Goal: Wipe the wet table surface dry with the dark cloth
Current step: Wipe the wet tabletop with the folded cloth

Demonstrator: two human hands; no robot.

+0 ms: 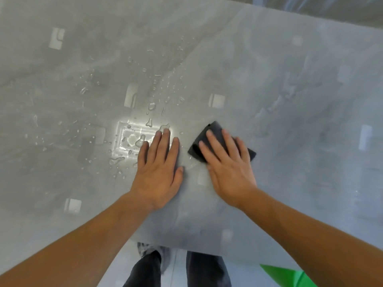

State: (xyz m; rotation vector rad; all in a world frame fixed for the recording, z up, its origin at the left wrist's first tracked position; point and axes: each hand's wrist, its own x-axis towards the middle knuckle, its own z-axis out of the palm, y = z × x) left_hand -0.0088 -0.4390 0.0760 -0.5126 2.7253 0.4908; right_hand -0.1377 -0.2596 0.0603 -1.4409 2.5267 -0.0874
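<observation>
Squarely from above, two bare hands lie flat on a wet grey table [290, 100].

Head view: the right hand [230, 168], fingers straight and spread, presses the dark cloth [213, 129] onto the tabletop (folded fabric shows beyond the fingertips). The left hand [159, 168] rests palm-down just beside it, fingers straight, holding nothing, its fingertips at the edge of scattered water drops [152, 106] lying farther left.

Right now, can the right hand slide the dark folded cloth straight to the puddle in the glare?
Probably not straight: the left hand lies flat between the dark folded cloth and the puddle.
</observation>
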